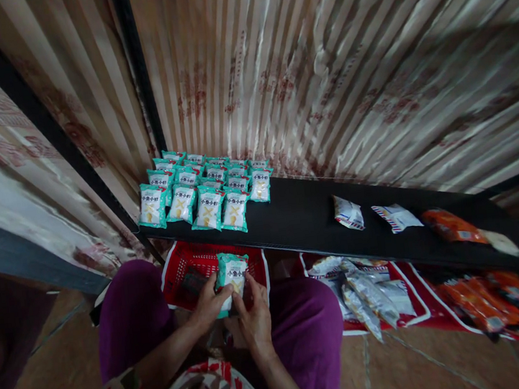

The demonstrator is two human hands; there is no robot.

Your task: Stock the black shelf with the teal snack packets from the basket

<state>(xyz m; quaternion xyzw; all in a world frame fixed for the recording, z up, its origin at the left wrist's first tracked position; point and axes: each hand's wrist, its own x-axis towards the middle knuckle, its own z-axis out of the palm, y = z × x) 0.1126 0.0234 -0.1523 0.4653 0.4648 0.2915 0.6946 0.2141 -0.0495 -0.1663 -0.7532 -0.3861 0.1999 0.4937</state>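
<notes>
Between my two hands is a teal and white snack bag (233, 273), its printed front facing up at me. My left hand (212, 303) grips its left edge, thumb across the front. On the right edge, my right hand (253, 307) closes round it, thumb also on the front. The bag is above a red basket (168, 280) between my knees. Beyond my hands, several matching teal snack bags (208, 208) stand in rows at the left end of a black shelf (298, 205).
Farther right on the shelf lie two white striped bags (348, 213) and an orange bag (450, 226). Below, one red basket (421, 301) holds silvery bags (369, 294), another holds orange bags (480, 303). A pleated curtain (274, 80) hangs behind; a dark post (139, 64) rises at left.
</notes>
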